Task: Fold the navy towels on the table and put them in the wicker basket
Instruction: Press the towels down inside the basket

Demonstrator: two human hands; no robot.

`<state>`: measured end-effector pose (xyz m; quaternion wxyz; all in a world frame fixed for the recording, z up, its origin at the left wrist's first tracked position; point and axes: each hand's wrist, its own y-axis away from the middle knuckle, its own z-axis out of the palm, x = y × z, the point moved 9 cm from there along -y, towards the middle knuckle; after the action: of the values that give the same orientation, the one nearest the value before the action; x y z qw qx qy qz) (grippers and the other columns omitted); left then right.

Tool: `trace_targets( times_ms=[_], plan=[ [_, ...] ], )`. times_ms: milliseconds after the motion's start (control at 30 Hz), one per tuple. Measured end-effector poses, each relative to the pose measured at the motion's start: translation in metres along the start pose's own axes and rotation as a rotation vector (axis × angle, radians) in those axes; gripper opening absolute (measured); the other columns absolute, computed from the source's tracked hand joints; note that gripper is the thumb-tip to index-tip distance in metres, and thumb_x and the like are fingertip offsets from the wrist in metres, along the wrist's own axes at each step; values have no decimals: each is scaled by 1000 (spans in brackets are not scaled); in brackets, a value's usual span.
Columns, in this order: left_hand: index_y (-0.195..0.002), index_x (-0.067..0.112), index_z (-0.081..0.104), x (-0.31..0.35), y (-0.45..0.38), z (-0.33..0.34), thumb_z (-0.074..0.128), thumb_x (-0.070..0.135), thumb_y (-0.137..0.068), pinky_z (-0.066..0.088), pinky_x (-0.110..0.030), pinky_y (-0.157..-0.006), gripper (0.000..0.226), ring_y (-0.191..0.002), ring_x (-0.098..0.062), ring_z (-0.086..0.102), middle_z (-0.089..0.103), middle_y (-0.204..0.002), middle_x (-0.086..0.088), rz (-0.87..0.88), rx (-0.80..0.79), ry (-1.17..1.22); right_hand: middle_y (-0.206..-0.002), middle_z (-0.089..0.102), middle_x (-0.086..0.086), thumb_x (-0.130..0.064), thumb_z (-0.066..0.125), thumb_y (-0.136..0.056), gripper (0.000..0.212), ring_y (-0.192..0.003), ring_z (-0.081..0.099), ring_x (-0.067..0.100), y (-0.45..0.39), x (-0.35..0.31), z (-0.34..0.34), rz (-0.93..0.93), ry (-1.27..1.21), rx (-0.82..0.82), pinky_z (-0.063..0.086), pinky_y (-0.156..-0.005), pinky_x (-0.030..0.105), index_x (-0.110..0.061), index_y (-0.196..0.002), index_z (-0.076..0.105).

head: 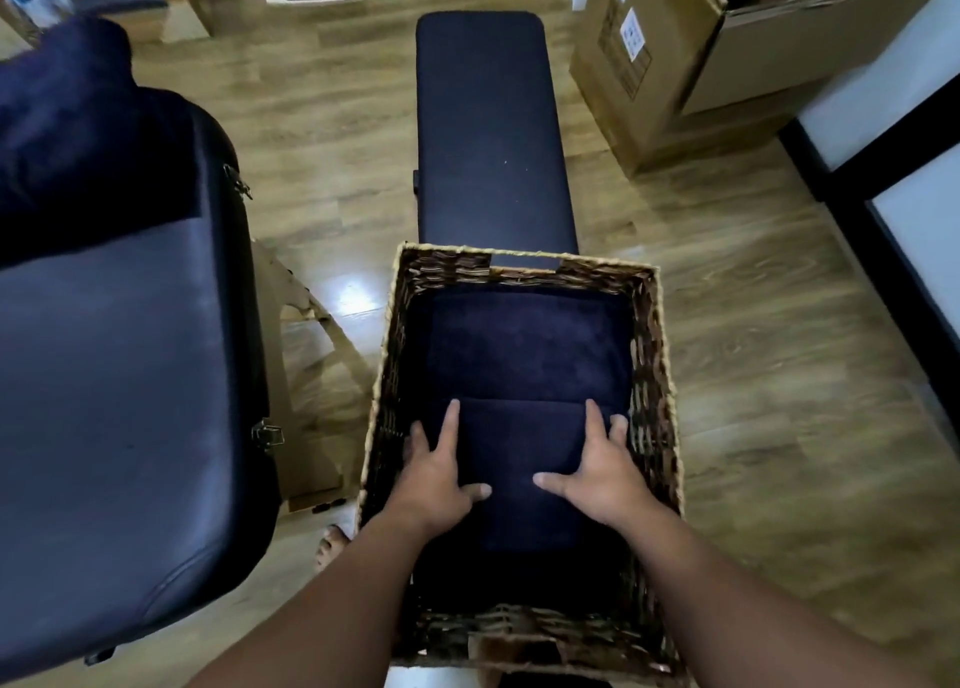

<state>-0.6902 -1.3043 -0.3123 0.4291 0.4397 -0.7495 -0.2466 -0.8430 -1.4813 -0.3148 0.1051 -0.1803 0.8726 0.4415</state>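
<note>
A wicker basket (652, 375) stands at the near end of a dark bench. Inside it a folded navy towel (522, 474) lies on top of another folded navy towel (524, 344). My left hand (441, 471) holds the upper towel's left edge, thumb on top and fingers down its side. My right hand (597, 471) holds its right edge the same way. More navy towels (72, 131) lie heaped at the far end of the padded table (119, 401) on the left.
The dark padded bench (491, 131) runs away from the basket. Cardboard boxes (675, 48) stand on the wooden floor at the back right. A bare foot (332, 544) shows between table and basket. A white and black panel (898, 157) lines the right side.
</note>
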Motion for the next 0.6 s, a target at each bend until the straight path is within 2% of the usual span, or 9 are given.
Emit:
trace_targets(
  times_ms=[67,133,167,233,300,367,467,533,600],
  plan=[
    [-150,49,-27,1,0,5,72,40,-90,15,-51,-124,116,-155,-37,-5,-20,-165,-19,-22,5,-62,-165,-20,12,-57,84,-71,136,-150,20,42,-3,1,3,7,39,-11,31,-119,46,-30,-157,-18],
    [-153,43,-26,3,6,4,70,40,-91,19,-50,-123,114,-154,-39,3,-16,-165,-21,-35,-8,-96,-165,-22,14,-57,79,-78,132,-151,13,45,3,-3,5,26,65,-43,28,-120,47,-28,-156,-23],
    [-156,39,-20,5,12,-2,69,39,-91,23,-46,-123,111,-153,-40,12,-12,-165,-23,-34,-12,-95,-165,-20,15,-58,75,-81,127,-150,13,46,8,-7,3,34,76,-50,27,-120,46,-27,-157,-22],
    [-161,25,6,10,27,-23,67,36,-92,30,-36,-119,93,-147,-38,31,5,-165,-26,-13,20,-76,-166,-6,19,-62,68,-85,115,-148,20,47,19,-18,-7,53,83,-13,30,-119,46,-23,-161,-9],
    [-152,14,36,21,46,-52,63,33,-94,34,-30,-114,67,-140,-32,42,30,-158,-19,36,111,-43,-163,18,20,-63,62,-87,99,-144,32,41,35,-41,-21,16,66,51,35,-116,44,-18,-161,13],
    [-138,13,55,26,67,-91,61,31,-94,43,-31,-106,47,-126,-27,55,53,-140,-10,79,242,15,-159,35,11,-59,60,-92,84,-141,41,30,56,-82,-28,-95,33,47,38,-114,37,-16,-157,31],
    [-116,14,68,18,93,-147,60,30,-92,51,-33,-91,30,-107,-26,65,70,-114,-6,68,385,91,-148,53,-2,-52,62,-95,66,-134,50,18,88,-151,-34,-240,-18,22,41,-107,27,-19,-149,48],
    [-101,14,70,3,109,-188,58,31,-90,53,-35,-84,24,-100,-28,67,74,-100,-6,59,463,97,-142,59,-4,-50,63,-94,58,-129,55,17,106,-202,-39,-318,-38,27,42,-102,26,-21,-144,55],
    [-95,15,70,-22,124,-234,56,32,-90,53,-35,-79,23,-98,-28,67,74,-95,-5,45,541,89,-136,63,-4,-49,64,-94,52,-124,58,17,118,-256,-42,-388,-21,40,43,-100,26,-24,-139,60]
  ],
)
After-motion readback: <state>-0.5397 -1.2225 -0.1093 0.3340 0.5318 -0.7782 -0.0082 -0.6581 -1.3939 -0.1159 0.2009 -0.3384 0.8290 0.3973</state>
